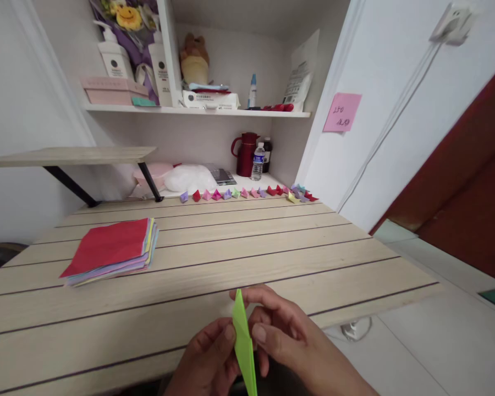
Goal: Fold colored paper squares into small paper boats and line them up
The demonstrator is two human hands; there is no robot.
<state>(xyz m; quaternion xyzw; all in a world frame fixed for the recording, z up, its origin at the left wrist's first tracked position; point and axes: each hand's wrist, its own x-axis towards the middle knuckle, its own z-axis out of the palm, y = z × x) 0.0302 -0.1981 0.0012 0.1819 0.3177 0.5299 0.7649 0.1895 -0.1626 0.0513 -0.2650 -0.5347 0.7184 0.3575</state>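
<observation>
A bright green piece of folded paper (244, 346), long and narrow with a pointed top, stands upright between my hands at the table's near edge. My left hand (212, 355) pinches its left side, thumb on the near face. My right hand (282, 335) curls around the right side. Its index finger reaches behind the paper's top point and its thumb lies by the right edge; exactly where the other fingers touch is hidden. The lower end of the paper runs out of view.
A stack of coloured paper sheets (111, 247), red on top, lies at left on the slatted table (214, 247). Small folded paper pieces (216, 194) line the back edge, bunched at right. Behind stand a dark red jug (246, 155) and water bottle (258, 162). A raised shelf (72, 155) overhangs the left.
</observation>
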